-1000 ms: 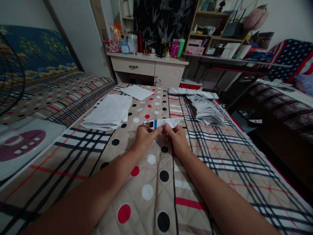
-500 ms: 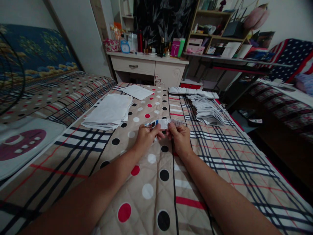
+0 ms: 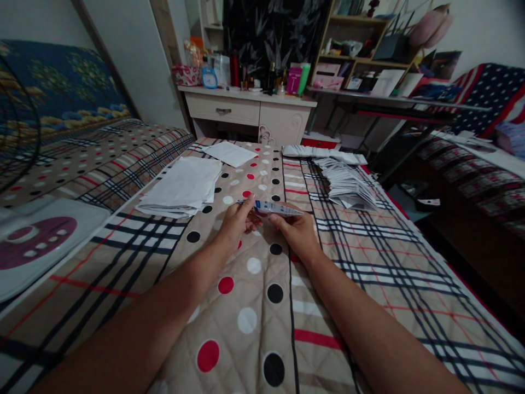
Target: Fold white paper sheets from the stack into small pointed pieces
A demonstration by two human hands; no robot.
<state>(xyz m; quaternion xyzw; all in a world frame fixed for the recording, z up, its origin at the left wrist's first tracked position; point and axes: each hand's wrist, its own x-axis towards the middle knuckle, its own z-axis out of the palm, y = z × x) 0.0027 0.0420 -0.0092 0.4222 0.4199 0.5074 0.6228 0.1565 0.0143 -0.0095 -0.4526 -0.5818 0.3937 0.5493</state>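
A narrow folded strip of printed paper point(image 3: 273, 206), white with blue and dark print, is held over the dotted bedspread in the middle. My right hand point(image 3: 299, 227) pinches it near its right end, thumb in front and fingers behind. At its other end my left hand point(image 3: 238, 219) has the thumb raised along the edge, with curled fingers below; it grips that end. To the right lies a fanned row of folded papers point(image 3: 346, 186). A stack of white sheets point(image 3: 182, 185) lies to the left, and a single white sheet point(image 3: 232, 154) rests just beyond it.
A long bundle of folded papers point(image 3: 324, 155) lies at the bed's far edge. On the left is a white plastic package point(image 3: 49, 235) with a purple oval. Beyond the bed stands a cream dresser point(image 3: 223, 112) crowded with bottles, a blue clock point(image 3: 209, 78) and boxes.
The paper strip, first facing me with its print, is now tilted and looks narrower. My hands moved slightly apart, and my left thumb shifted from the strip's middle to its left end.
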